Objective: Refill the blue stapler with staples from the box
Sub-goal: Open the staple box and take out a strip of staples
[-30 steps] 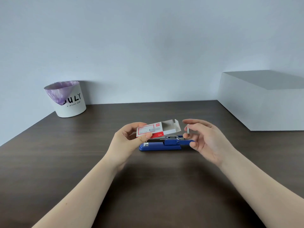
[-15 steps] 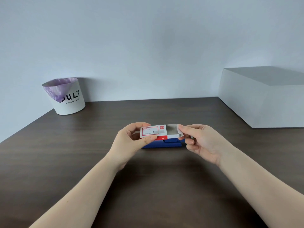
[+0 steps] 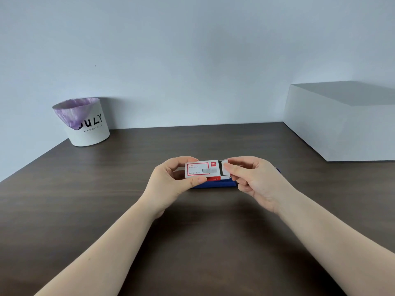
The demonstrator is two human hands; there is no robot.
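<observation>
My left hand [image 3: 171, 182] holds a small white and red staple box [image 3: 202, 170] level above the table, thumb on its front and fingers behind. My right hand [image 3: 254, 180] meets the box's right end, where thumb and forefinger pinch the white end flap [image 3: 224, 170]. The flap is folded over the opening. The blue stapler [image 3: 213, 184] lies on the table just behind and under the box. Only a blue strip of it shows below the box, and a small tip past my right hand. No loose staples are visible.
A white bin [image 3: 85, 122] with a purple liner stands at the far left by the wall. A large grey block [image 3: 342, 124] fills the far right. The dark wooden table [image 3: 192, 242] stretches towards me.
My right hand moved left to the box's open end, and the raised flap is now folded over. The staple strip it held a second ago no longer shows. The box sits lower, covering the stapler.
</observation>
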